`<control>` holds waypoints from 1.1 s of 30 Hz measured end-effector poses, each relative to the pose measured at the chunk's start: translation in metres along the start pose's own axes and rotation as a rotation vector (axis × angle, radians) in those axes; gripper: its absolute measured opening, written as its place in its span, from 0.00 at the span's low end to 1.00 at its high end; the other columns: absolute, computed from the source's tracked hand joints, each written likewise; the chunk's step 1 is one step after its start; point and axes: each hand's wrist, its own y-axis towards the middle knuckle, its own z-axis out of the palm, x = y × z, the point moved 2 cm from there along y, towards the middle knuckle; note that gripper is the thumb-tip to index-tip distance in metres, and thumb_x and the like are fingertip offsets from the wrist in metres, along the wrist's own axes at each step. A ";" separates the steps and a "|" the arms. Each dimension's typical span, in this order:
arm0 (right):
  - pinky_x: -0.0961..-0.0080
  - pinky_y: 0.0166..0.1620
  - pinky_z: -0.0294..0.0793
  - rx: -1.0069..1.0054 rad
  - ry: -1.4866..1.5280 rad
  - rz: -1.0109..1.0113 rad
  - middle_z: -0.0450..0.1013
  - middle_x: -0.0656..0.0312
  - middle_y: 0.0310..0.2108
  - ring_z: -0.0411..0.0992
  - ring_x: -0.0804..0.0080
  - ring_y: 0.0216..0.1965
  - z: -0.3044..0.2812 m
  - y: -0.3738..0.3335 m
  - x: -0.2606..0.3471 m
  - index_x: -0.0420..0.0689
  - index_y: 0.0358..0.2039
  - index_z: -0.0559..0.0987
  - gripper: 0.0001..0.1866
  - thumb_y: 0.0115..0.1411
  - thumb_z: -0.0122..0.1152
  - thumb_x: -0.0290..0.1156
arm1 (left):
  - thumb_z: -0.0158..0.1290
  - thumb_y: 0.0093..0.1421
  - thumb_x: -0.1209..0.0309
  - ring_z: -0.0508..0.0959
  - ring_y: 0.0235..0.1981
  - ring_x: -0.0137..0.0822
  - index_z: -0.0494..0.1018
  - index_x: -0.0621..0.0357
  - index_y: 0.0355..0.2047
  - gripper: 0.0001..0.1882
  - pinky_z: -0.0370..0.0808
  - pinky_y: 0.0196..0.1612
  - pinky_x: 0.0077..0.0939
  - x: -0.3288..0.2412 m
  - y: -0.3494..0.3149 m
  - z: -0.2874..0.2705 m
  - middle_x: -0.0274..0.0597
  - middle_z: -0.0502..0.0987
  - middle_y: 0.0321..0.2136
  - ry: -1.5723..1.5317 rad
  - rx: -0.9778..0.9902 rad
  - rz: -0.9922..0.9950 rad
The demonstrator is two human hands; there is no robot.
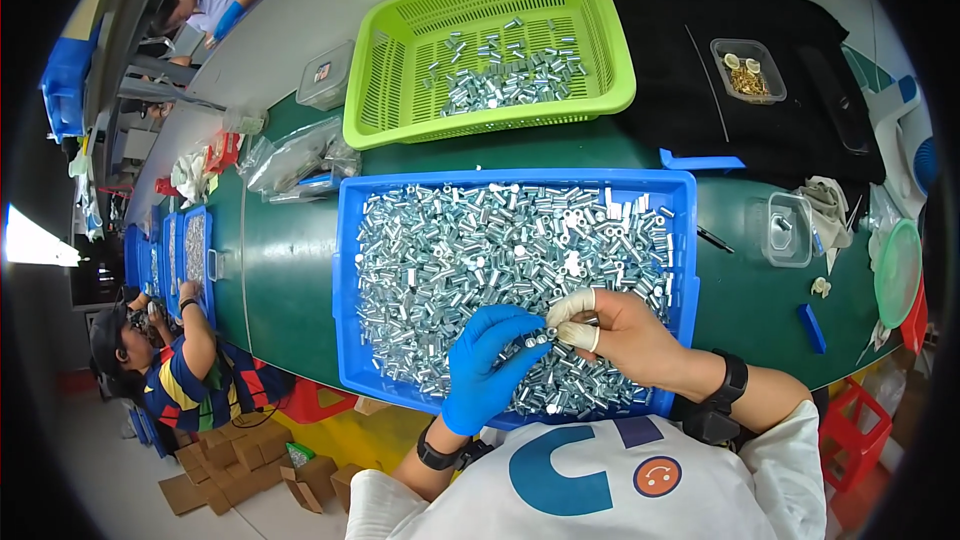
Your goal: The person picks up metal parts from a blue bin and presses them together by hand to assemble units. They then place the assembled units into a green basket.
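My left hand (487,365), in a blue glove, is closed around a few short metal sleeves (538,337), whose round ends show between thumb and fingers. Touching them from the other side is my right hand (635,340), with white finger cots on its thumb and fingers. Its fingertips pinch at a sleeve at the end of this row, partly hidden by the fingers. Both hands are over the near part of a blue tray (343,270). Loose shiny metal sleeves (450,250) cover the tray's bottom in a thick layer.
Beyond the tray stands a green basket (615,60) with more sleeves. A clear box of brass-coloured parts (750,75) sits on black cloth (670,30). To the right are a pen (715,240) and a clear container (790,230). A co-worker (190,370) works at the left.
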 end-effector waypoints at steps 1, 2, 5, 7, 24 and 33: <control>0.87 0.27 0.65 0.008 -0.025 -0.002 0.71 0.67 0.30 0.65 0.85 0.24 0.000 0.000 0.000 0.42 0.41 0.75 0.08 0.61 0.56 0.29 | 0.63 0.46 0.77 0.76 0.33 0.33 0.77 0.54 0.40 0.17 0.74 0.32 0.22 -0.001 0.000 0.000 0.40 0.74 0.37 0.001 0.003 0.001; 0.87 0.27 0.65 0.006 -0.022 -0.003 0.71 0.67 0.30 0.65 0.85 0.24 0.000 -0.001 0.000 0.42 0.41 0.75 0.08 0.61 0.56 0.29 | 0.63 0.47 0.77 0.76 0.33 0.33 0.77 0.53 0.40 0.18 0.74 0.32 0.22 -0.002 0.000 0.000 0.40 0.74 0.37 0.017 0.022 -0.016; 0.88 0.28 0.66 -0.031 -0.089 -0.021 0.70 0.68 0.30 0.65 0.86 0.25 -0.001 -0.001 0.002 0.43 0.42 0.74 0.10 0.59 0.59 0.28 | 0.63 0.47 0.77 0.75 0.32 0.32 0.77 0.53 0.41 0.18 0.73 0.30 0.21 -0.002 -0.001 0.000 0.40 0.73 0.36 0.051 0.063 -0.048; 0.87 0.29 0.67 -0.044 -0.084 -0.038 0.70 0.68 0.31 0.65 0.86 0.27 0.000 -0.002 0.001 0.42 0.41 0.73 0.10 0.59 0.59 0.27 | 0.62 0.47 0.77 0.74 0.31 0.31 0.78 0.53 0.41 0.18 0.72 0.29 0.20 0.001 -0.002 0.001 0.40 0.73 0.36 0.047 0.064 -0.026; 0.73 0.48 0.74 -0.076 0.175 -0.209 0.65 0.52 0.53 0.71 0.66 0.46 -0.005 0.000 0.015 0.41 0.46 0.68 0.12 0.61 0.47 0.20 | 0.59 0.50 0.79 0.78 0.35 0.33 0.77 0.58 0.39 0.13 0.73 0.37 0.21 0.007 -0.004 0.004 0.42 0.77 0.36 -0.232 0.006 -0.292; 0.82 0.35 0.75 -0.045 -0.966 -0.510 0.75 0.56 0.36 0.76 0.75 0.36 -0.015 -0.004 0.033 0.39 0.38 0.77 0.07 0.60 0.53 0.24 | 0.52 0.56 0.83 0.77 0.34 0.28 0.74 0.64 0.43 0.13 0.75 0.39 0.19 -0.006 0.004 0.003 0.41 0.77 0.36 -0.375 -0.002 -0.482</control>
